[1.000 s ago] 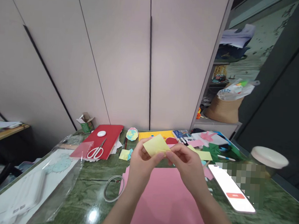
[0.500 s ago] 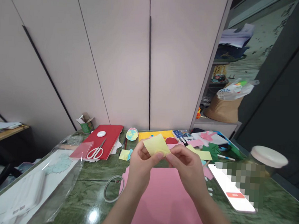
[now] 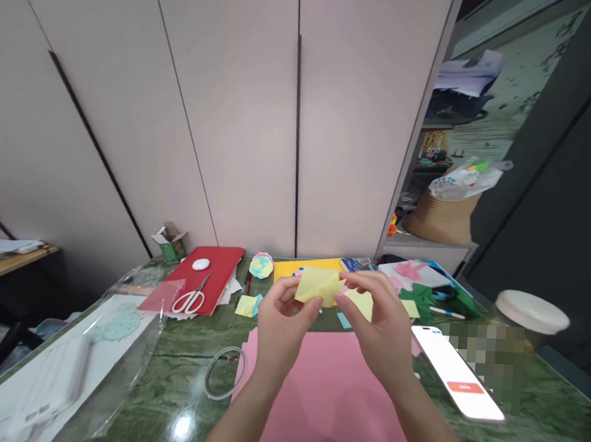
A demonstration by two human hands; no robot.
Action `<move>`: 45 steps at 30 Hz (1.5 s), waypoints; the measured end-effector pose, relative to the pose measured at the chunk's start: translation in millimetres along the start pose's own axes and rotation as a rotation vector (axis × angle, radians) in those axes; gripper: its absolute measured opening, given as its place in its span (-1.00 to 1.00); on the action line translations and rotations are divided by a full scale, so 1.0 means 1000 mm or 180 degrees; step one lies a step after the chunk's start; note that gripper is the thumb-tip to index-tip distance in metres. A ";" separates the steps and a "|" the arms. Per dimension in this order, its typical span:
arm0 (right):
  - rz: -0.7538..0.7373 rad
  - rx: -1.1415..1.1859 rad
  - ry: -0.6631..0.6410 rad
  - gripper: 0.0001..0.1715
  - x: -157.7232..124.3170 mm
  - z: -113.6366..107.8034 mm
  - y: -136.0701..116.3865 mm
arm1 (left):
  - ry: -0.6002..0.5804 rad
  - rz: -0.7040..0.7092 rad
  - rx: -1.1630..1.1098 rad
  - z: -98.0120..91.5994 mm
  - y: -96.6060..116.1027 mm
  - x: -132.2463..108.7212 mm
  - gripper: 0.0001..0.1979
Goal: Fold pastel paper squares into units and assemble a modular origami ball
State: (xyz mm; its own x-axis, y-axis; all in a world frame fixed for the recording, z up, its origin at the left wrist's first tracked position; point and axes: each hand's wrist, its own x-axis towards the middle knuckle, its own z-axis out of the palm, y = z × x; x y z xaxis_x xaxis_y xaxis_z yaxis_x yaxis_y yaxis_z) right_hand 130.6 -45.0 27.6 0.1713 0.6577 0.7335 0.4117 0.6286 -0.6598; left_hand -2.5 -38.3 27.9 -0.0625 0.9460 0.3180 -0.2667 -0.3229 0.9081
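A small folded piece of yellow paper (image 3: 316, 285) is held up above the desk, between my two hands. My left hand (image 3: 282, 320) is closed on its left and lower part, with the thumb pressed on the near face. On the other side my right hand (image 3: 377, 313) has its index finger and thumb at the paper's right edge, one high and one low, with a gap between them. Loose layers show at that edge. Below both hands lies a stack of pink paper (image 3: 332, 390). The far side of the yellow paper is hidden.
To the left are a roll of tape (image 3: 225, 373), white scissors (image 3: 189, 301) on a red folder (image 3: 222, 270), and a clear plastic sleeve (image 3: 131, 364). A phone (image 3: 459, 374) and a white-lidded jar (image 3: 533, 311) stand right. Paper scraps and a yellow sheet (image 3: 285, 268) lie behind.
The yellow paper has turned, and separate layers now show at its right edge. My right thumb and index finger have moved apart from their pinch at its lower corner.
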 end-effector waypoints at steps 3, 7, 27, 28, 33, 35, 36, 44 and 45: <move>-0.0401 -0.0161 0.0167 -0.85 0.000 0.001 -0.003 | 0.0001 -0.0004 0.0053 0.001 0.005 -0.002 -0.81; -0.1031 -0.0499 0.0312 -0.77 0.000 0.000 -0.003 | -0.0041 -0.0102 -0.0194 0.001 0.009 -0.006 -0.77; -0.2821 -0.1784 -0.0034 -0.67 -0.004 -0.015 0.011 | -0.0074 -0.0405 -0.0586 -0.001 0.014 -0.006 -0.80; -0.2801 -0.1793 -0.0074 -0.67 -0.003 -0.015 0.010 | -0.0064 -0.0440 -0.0582 -0.001 0.014 -0.006 -0.80; -0.2773 -0.1495 -0.0042 -0.65 -0.001 -0.010 0.007 | 0.0064 -0.0449 -0.0489 -0.002 0.014 -0.003 -0.79; -0.2250 -0.1039 0.0068 -0.66 0.000 -0.007 0.004 | 0.0126 -0.0421 -0.0449 -0.003 0.013 -0.002 -0.78; -0.1770 -0.0750 0.0088 -0.69 0.000 -0.006 0.003 | 0.0147 -0.0411 -0.0437 -0.003 0.012 -0.001 -0.77; 0.1195 0.0949 -0.1506 -0.72 0.008 -0.006 -0.008 | 0.0068 -0.0306 -0.0363 -0.002 0.006 0.000 -0.76; 0.1270 0.0996 -0.1521 -0.71 0.009 -0.006 -0.009 | 0.0050 -0.0287 -0.0346 -0.002 0.005 0.000 -0.76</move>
State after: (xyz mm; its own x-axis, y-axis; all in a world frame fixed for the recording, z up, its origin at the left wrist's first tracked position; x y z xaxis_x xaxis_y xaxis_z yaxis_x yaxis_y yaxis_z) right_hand 133.9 -47.5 40.7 -0.1864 0.9288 0.3204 0.1096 0.3437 -0.9327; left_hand -6.1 -39.7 32.4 -0.0484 0.9716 0.2315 -0.3745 -0.2325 0.8976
